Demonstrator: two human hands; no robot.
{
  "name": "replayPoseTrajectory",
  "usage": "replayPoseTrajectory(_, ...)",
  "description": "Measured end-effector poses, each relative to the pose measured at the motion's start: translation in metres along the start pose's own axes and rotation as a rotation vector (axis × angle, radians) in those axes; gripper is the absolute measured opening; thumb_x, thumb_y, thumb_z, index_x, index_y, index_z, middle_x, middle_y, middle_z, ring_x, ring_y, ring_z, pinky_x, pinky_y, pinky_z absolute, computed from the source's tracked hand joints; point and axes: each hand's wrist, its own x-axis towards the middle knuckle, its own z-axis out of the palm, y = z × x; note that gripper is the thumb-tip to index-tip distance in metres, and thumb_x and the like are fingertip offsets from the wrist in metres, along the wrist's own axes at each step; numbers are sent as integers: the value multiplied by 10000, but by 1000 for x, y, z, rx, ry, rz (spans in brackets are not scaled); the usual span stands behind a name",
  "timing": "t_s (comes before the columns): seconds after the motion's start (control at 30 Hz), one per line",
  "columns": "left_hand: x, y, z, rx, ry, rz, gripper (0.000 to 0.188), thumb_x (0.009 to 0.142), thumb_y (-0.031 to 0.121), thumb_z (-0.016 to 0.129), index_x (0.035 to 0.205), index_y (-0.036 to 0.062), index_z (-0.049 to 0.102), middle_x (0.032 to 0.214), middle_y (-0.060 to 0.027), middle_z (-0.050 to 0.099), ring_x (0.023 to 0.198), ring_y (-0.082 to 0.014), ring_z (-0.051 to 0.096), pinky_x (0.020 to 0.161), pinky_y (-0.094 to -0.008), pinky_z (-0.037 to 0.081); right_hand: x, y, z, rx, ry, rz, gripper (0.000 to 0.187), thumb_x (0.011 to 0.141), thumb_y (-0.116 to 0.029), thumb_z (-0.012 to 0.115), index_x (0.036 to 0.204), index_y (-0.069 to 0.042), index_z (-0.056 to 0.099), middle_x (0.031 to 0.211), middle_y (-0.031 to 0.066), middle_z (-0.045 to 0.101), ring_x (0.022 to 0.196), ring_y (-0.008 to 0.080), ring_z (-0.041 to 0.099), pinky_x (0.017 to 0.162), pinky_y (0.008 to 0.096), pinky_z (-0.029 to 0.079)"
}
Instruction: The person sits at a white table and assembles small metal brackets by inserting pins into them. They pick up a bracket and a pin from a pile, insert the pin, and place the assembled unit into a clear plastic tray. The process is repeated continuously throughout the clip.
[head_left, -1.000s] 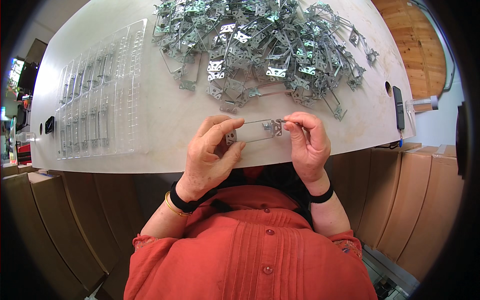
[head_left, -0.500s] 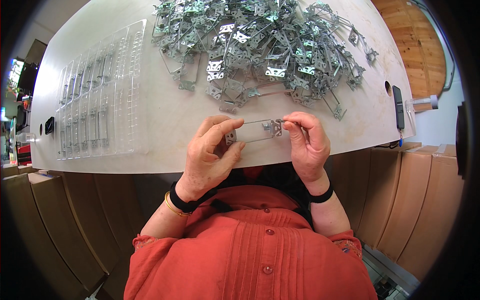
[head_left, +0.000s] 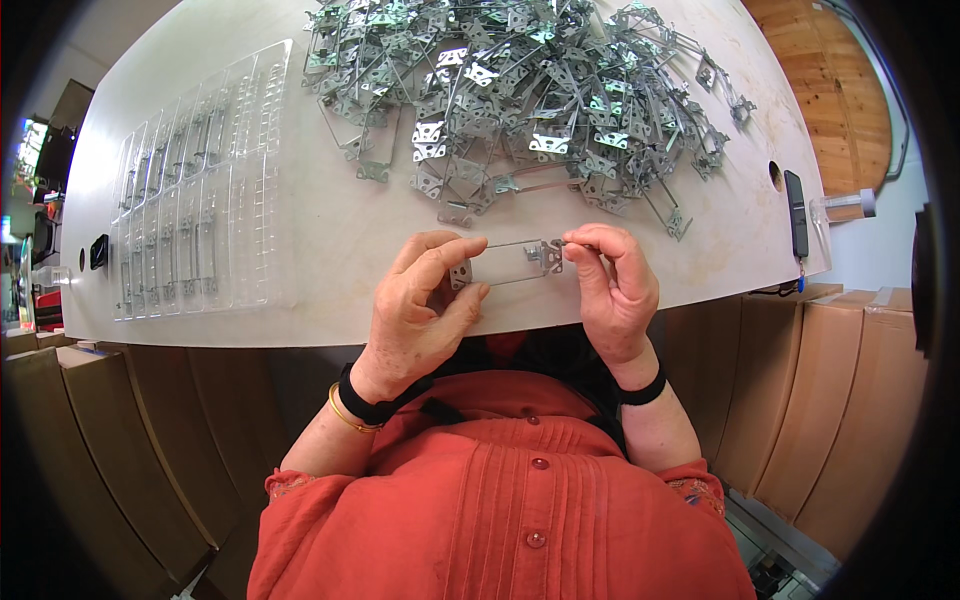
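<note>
Left hand: here we have the left hand (head_left: 425, 295), its grip closed on one end of a wire-and-plate metal bracket (head_left: 551, 257), thumb below, forefinger above.
Right hand: over to the right hand (head_left: 618, 290), thumb and forefinger drawn together at the bracket's other end plate; whether that grip pinches the plate or something small, we cannot tell.
Bracket in hand: we see it stretched lengthwise between both hands, above the near edge of the white bench (head_left: 350, 265), two parallel rods joining its plates.
Bracket pile: beyond the hands, we get a tangled heap of similar brackets (head_left: 530, 90).
Blister tray: off to our left lies a clear plastic tray (head_left: 284, 160), metal parts lined up in two rows of its compartments.
Right edge: there we spot a black handheld device (head_left: 797, 215), with cardboard boxes (head_left: 825, 380) below bench level.
</note>
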Motion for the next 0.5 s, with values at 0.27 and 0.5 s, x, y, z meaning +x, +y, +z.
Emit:
replayPoseTrajectory(0.27,-1,-1,0,-5,1,-3,442,884,-76,764,1316,8,714,1225,-68,640,752,-34,577,636,-206,493,-2,-2,0,-10,-2,40,141,982,15,754,1107,-9,693,1027,109,735,881,184,710,804,278,576)
replayPoseTrajectory(0.5,-1,1,0,-5,-5,-15,441,888,-78,759,1318,6,712,1223,-69,638,776,-40,589,640,-209,502,-1,2,0,-26,0,2,141,975,4,770,1092,-14,694,1012,94,732,870,166,699,786,276,570)
